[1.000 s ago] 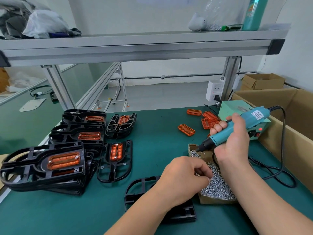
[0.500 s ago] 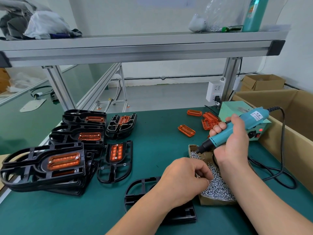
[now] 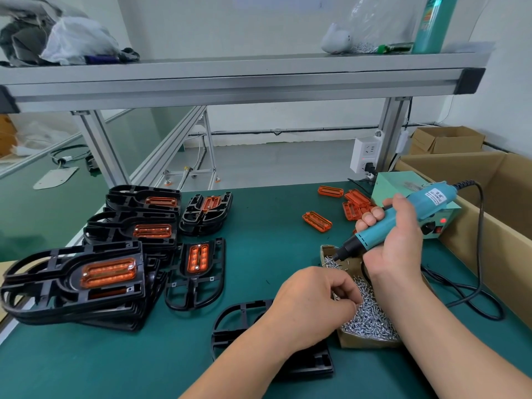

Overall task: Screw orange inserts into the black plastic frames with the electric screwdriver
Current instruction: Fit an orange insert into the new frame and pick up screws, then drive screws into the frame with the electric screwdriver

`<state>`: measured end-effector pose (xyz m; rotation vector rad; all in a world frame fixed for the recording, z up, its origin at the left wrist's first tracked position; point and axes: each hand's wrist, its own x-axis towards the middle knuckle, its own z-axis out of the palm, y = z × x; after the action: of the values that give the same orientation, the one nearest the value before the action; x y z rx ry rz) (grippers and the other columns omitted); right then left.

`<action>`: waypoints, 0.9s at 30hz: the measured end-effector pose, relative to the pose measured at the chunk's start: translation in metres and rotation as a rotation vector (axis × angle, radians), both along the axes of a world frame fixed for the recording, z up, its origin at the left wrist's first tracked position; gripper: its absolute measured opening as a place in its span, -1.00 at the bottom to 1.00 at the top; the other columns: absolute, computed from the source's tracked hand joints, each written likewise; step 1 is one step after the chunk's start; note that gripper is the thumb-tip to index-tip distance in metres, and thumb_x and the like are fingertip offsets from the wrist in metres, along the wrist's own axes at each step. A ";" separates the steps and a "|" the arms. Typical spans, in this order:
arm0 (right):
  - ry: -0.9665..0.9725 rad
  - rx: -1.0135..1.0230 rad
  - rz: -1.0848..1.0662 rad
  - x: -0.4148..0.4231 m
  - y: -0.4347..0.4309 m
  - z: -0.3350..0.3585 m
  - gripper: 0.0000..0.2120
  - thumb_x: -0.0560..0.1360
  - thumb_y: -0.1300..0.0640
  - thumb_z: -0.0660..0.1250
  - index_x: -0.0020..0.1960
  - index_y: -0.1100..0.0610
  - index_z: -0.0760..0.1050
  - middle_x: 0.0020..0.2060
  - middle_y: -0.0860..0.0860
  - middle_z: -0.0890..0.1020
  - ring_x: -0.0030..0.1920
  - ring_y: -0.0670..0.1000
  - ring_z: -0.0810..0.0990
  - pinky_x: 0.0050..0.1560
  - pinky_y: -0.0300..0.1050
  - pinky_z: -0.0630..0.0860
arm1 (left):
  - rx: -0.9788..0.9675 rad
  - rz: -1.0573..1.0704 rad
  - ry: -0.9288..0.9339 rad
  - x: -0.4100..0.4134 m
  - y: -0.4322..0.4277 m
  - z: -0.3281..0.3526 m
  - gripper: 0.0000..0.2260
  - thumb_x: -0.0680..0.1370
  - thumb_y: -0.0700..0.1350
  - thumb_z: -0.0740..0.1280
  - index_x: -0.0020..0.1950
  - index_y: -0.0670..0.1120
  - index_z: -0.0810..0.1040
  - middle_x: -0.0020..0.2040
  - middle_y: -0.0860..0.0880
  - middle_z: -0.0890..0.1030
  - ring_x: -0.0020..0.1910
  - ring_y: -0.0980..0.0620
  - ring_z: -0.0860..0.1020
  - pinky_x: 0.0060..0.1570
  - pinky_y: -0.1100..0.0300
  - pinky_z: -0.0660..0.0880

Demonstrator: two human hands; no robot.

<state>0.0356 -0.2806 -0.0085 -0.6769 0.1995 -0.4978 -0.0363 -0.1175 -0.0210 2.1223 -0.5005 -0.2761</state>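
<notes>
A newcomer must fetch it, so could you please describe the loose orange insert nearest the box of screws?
On the green mat, look far right, where loose orange inserts cluster beside the pale green box. The wanted insert lies left of and nearer than that cluster, by itself on bare mat, closest to the screw box.

The left hand [image 3: 311, 303] hid most of the frame [image 3: 241, 315] at six o'clock; any screw in its fingertips [image 3: 352, 296] was too small to tell. The top edge cut the can [image 3: 429, 24].
</notes>
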 end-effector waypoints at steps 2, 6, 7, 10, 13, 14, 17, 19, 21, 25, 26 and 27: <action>-0.002 0.000 -0.001 0.000 0.000 0.000 -0.81 0.66 0.05 0.36 -0.08 0.09 0.45 -0.33 -0.02 0.45 -0.36 -0.04 0.44 -0.30 -0.16 0.45 | -0.005 -0.003 -0.002 0.001 0.000 -0.001 -0.86 0.47 0.00 0.41 -0.04 0.24 0.67 -0.12 0.27 0.65 -0.36 0.22 0.47 -0.28 0.25 0.43; 0.001 -0.004 0.001 0.000 0.000 0.000 -0.82 0.65 0.05 0.36 -0.07 0.09 0.45 -0.33 -0.01 0.45 -0.36 -0.04 0.44 -0.30 -0.16 0.45 | -0.026 -0.002 0.011 0.002 0.000 -0.004 -0.86 0.50 -0.02 0.42 -0.03 0.23 0.68 -0.17 0.28 0.63 -0.31 0.22 0.50 -0.22 0.21 0.51; 0.003 -0.004 -0.001 0.000 0.000 0.000 -0.82 0.65 0.05 0.36 -0.07 0.09 0.45 -0.33 -0.02 0.46 -0.36 -0.04 0.44 -0.30 -0.16 0.45 | -0.033 0.002 0.013 0.002 0.000 -0.004 -0.86 0.50 -0.03 0.43 -0.03 0.23 0.69 -0.18 0.27 0.63 -0.29 0.23 0.51 -0.19 0.20 0.54; -0.001 -0.001 -0.003 0.000 0.000 0.000 -0.82 0.65 0.05 0.36 -0.07 0.09 0.45 -0.33 -0.02 0.46 -0.36 -0.04 0.44 -0.31 -0.16 0.44 | -0.128 0.019 0.041 0.004 0.001 -0.002 -0.89 0.52 -0.09 0.44 -0.03 0.12 0.71 -0.22 0.21 0.65 -0.27 0.23 0.54 -0.15 0.22 0.57; -0.008 -0.006 -0.007 0.001 0.001 0.000 -0.82 0.65 0.05 0.35 -0.07 0.09 0.44 -0.33 -0.01 0.45 -0.37 -0.04 0.43 -0.32 -0.16 0.44 | -0.414 0.058 0.220 0.008 0.010 0.010 -0.91 0.50 -0.15 0.48 -0.01 -0.02 0.70 -0.25 0.10 0.65 -0.34 0.14 0.51 -0.32 0.29 0.44; -0.010 -0.007 -0.009 0.001 0.001 0.000 -0.82 0.65 0.05 0.35 -0.07 0.09 0.44 -0.34 -0.02 0.45 -0.37 -0.04 0.43 -0.32 -0.16 0.44 | -0.539 0.075 0.329 0.011 0.014 0.015 -0.89 0.49 -0.18 0.48 0.01 -0.06 0.68 -0.21 0.03 0.67 -0.35 0.11 0.51 -0.37 0.29 0.41; -0.014 -0.003 -0.001 0.001 0.000 0.000 -0.82 0.65 0.05 0.35 -0.08 0.09 0.45 -0.34 -0.02 0.44 -0.37 -0.04 0.43 -0.32 -0.16 0.45 | -0.889 0.086 0.652 0.019 0.024 0.023 -0.87 0.57 -0.28 0.41 0.10 -0.14 0.59 -0.10 -0.12 0.66 -0.29 0.06 0.56 -0.42 0.29 0.42; -0.018 -0.003 0.008 0.000 0.001 0.000 -0.82 0.65 0.06 0.35 -0.08 0.09 0.45 -0.33 -0.02 0.45 -0.36 -0.04 0.44 -0.30 -0.16 0.46 | -1.031 0.093 0.782 0.021 0.029 0.024 -0.88 0.63 -0.31 0.34 0.13 -0.16 0.54 -0.09 -0.13 0.63 -0.24 0.04 0.58 -0.39 0.28 0.49; -0.022 -0.010 0.014 -0.001 0.003 0.000 -0.83 0.65 0.06 0.35 -0.07 0.09 0.45 -0.32 -0.01 0.44 -0.35 -0.04 0.44 -0.28 -0.15 0.45 | -1.127 0.089 0.869 0.021 0.031 0.024 -0.89 0.63 -0.31 0.32 0.14 -0.16 0.51 -0.06 -0.14 0.61 -0.20 0.02 0.58 -0.34 0.27 0.53; -0.024 -0.022 0.015 -0.002 0.003 0.001 -0.83 0.66 0.06 0.34 -0.07 0.10 0.45 -0.32 -0.01 0.43 -0.35 -0.03 0.43 -0.28 -0.15 0.44 | -1.225 0.101 0.983 0.021 0.032 0.023 -0.89 0.62 -0.32 0.32 0.11 -0.17 0.51 -0.03 -0.16 0.61 -0.18 0.00 0.60 -0.33 0.28 0.56; -0.024 -0.022 0.018 -0.002 0.003 0.001 -0.83 0.66 0.06 0.34 -0.06 0.10 0.45 -0.32 -0.01 0.43 -0.35 -0.04 0.43 -0.28 -0.15 0.44 | -1.220 0.112 0.989 0.022 0.032 0.023 -0.89 0.62 -0.33 0.32 0.11 -0.17 0.51 -0.03 -0.15 0.61 -0.18 0.01 0.60 -0.34 0.28 0.55; -0.025 -0.021 0.022 -0.003 0.003 0.000 -0.84 0.65 0.06 0.35 -0.06 0.10 0.45 -0.32 -0.01 0.44 -0.34 -0.04 0.43 -0.28 -0.16 0.45 | -1.207 0.127 0.990 0.022 0.033 0.023 -0.88 0.62 -0.33 0.31 0.11 -0.16 0.51 -0.05 -0.15 0.61 -0.19 0.01 0.59 -0.37 0.28 0.53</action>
<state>0.0327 -0.2776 -0.0082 -0.6926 0.1630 -0.4877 -0.0140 -0.0842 0.0021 0.6738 0.0980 -0.6790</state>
